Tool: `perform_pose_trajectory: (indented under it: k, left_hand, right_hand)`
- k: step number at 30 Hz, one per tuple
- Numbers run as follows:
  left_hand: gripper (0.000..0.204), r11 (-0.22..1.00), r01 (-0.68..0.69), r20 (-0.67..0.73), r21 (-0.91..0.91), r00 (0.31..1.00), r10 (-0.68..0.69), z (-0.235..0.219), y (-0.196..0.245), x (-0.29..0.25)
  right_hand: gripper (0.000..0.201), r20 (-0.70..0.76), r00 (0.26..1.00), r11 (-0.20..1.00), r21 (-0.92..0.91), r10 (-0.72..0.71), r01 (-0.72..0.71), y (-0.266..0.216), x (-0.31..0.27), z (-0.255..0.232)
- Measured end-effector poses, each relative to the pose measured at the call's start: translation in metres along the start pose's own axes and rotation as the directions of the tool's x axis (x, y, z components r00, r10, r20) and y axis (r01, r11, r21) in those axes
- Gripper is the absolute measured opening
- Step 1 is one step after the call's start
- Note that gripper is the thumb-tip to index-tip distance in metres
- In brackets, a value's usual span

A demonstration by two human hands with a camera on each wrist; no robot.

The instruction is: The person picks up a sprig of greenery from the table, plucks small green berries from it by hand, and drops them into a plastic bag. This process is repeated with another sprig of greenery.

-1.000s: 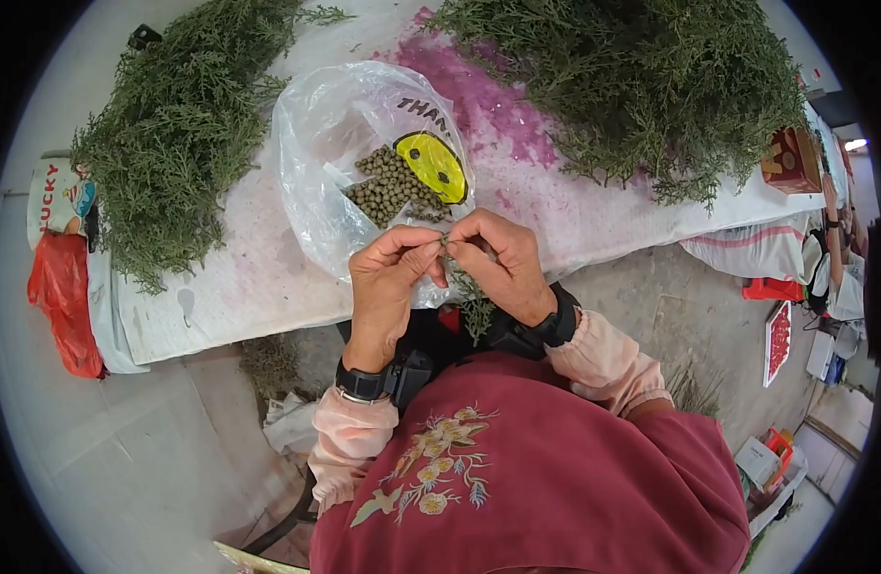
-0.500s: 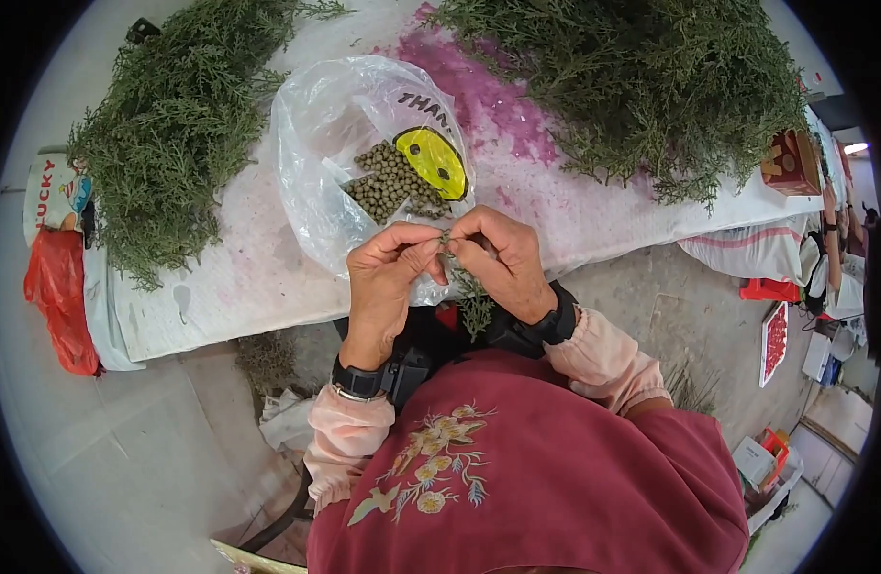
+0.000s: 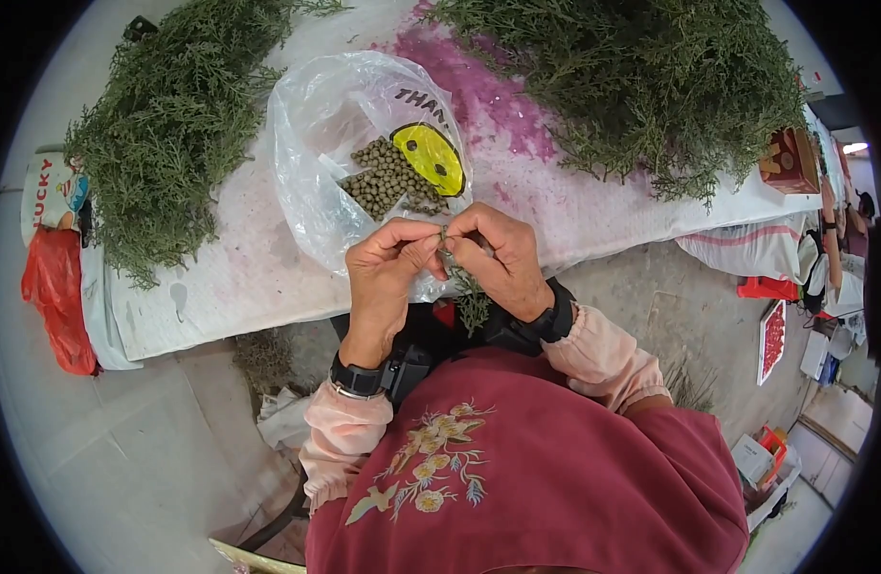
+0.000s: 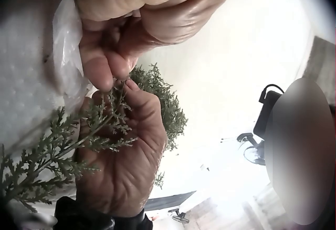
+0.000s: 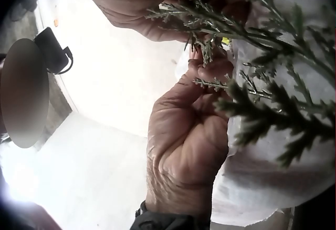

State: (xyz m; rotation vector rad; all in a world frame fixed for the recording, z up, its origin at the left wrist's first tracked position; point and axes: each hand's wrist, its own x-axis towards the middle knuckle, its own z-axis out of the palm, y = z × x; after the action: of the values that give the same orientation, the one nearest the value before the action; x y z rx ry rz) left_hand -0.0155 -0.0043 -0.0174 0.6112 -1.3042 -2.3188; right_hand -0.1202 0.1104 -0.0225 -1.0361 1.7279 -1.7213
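Observation:
Both hands meet at the table's front edge, just below the open plastic bag with small round brownish-green balls. A leafy green sprig hangs under the right hand, whose thumb and forefinger pinch its upper part. The left hand has thumb and forefinger pinched at the sprig's tip, touching or nearly touching the right fingertips. In the left wrist view the sprig runs down-left from the fingertips. The right wrist view shows its stems crossing before the hands; what lies between the fingertips is too small to tell.
Piles of green branches lie at the table's left and back right. A brown box stands at the right end. Red and white bags hang at the left end. The white table has a pink stain.
The hands stay together at nearly the same place, with very small finger movements. The whole view has shifted slightly, so the bag appears a little higher and further left.

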Motion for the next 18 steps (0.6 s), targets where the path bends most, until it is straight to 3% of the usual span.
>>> perform_pose_trajectory:
  k: [18]
  left_hand:
    - [0.009, 1.0, 0.022, 0.027, -0.019, 0.999, -0.021, -0.0029, 0.0015, 0.0001]
  right_hand:
    - [0.002, 0.01, 0.999, 0.999, -0.008, 0.042, -0.042, -0.0013, 0.0004, -0.0009]
